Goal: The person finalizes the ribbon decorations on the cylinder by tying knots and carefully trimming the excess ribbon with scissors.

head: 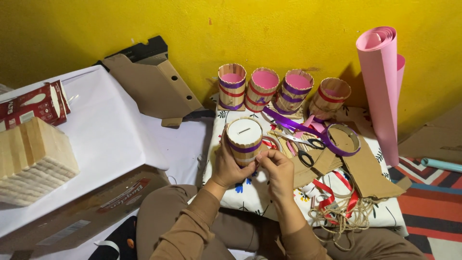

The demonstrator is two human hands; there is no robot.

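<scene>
Two hands grasp a stick-walled cylinder with a slotted white lid (244, 140): left hand (226, 166) wraps its side, right hand (276, 168) pinches its purple band. Beyond them, four similar pots (262, 89) line a yellow wall (240, 29) on a floral cloth (250, 192); scissors (303, 147) lie right.

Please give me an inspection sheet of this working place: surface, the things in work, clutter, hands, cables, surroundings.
Surface: floral white cloth on the floor, partly covered.
Job's things: stick-walled money box with white slotted top and purple band, upright.
Clutter: four finished stick cups along the wall, scissors, purple ribbon, red ribbon, twine, cardboard pieces, stack of wooden sticks.
Grips: left hand wraps the box's side; right hand pinches at its lower edge, on the purple band.
Cables: nothing seen.
Surroundings: yellow wall, pink paper roll leaning on it, striped rug, folded carton.
</scene>
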